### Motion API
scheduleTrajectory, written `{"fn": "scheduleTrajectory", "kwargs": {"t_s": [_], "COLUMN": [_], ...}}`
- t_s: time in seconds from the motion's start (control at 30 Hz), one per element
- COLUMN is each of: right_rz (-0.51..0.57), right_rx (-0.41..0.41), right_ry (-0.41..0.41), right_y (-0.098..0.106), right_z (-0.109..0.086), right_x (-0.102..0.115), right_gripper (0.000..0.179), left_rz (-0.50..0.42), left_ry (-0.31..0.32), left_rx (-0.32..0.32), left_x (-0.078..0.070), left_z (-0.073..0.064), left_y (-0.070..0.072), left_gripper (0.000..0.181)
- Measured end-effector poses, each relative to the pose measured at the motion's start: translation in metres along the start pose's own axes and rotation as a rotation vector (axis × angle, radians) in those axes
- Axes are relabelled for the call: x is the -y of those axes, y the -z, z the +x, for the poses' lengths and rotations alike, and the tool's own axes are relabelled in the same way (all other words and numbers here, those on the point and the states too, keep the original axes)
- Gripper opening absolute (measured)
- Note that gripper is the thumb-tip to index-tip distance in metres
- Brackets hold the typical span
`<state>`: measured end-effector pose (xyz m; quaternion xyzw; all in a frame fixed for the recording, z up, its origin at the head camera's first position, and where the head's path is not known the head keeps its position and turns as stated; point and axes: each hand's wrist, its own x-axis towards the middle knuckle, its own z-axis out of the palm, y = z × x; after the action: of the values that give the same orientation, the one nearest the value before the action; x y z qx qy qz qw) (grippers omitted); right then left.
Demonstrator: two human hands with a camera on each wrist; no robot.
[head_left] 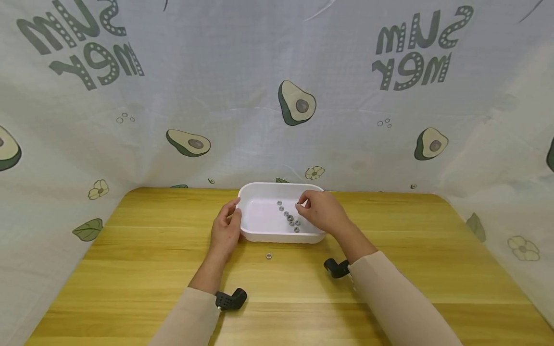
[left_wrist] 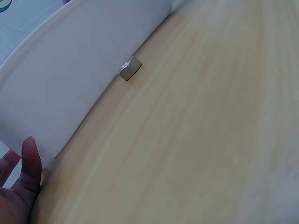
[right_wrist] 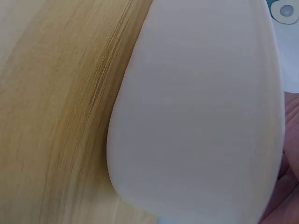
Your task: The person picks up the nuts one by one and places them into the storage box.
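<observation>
A white tray [head_left: 259, 236] stands on the wooden table and holds several small metal nuts [head_left: 286, 214], strewn in a loose line. My left hand [head_left: 225, 229] touches the tray's left end from outside; in the left wrist view its straight thumb [left_wrist: 31, 163] lies against the tray wall [left_wrist: 70, 74]. Over the right part of the tray, my right hand [head_left: 322, 211] pinches a small nut [head_left: 297, 204] between thumb and fingertips. In the right wrist view the tray wall [right_wrist: 196, 112] hides the fingertips. One more nut [head_left: 269, 256] lies on the table in front of the tray.
The wooden table [head_left: 151, 269] reaches out on both sides of the tray. A pale cloth [head_left: 242, 144] printed with avocados hangs behind it and at the sides. Black wrist cameras [head_left: 231, 300] sit on both wrists.
</observation>
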<state>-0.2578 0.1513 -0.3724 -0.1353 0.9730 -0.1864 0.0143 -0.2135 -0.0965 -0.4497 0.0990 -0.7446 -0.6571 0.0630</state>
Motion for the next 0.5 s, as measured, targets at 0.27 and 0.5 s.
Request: {"fn": "scheduleTrajectory", "kwargs": {"t_s": [0.27, 0.5], "right_rz": [-0.018, 0.005], "right_rx": [-0.005, 0.003], "right_ry": [-0.024, -0.084], "right_y": [-0.008, -0.015], "right_z": [0.015, 0.021], "right_x": [0.002, 0.001], "right_gripper": [0.017, 0.016], "left_rz": [-0.011, -0.009], "left_ry": [0.002, 0.009], "left_rx": [-0.005, -0.002], "left_x": [-0.001, 0.0], "left_z": [0.0, 0.001], "left_y": [0.0, 0.001], "left_gripper": [0.04, 0.04]}}
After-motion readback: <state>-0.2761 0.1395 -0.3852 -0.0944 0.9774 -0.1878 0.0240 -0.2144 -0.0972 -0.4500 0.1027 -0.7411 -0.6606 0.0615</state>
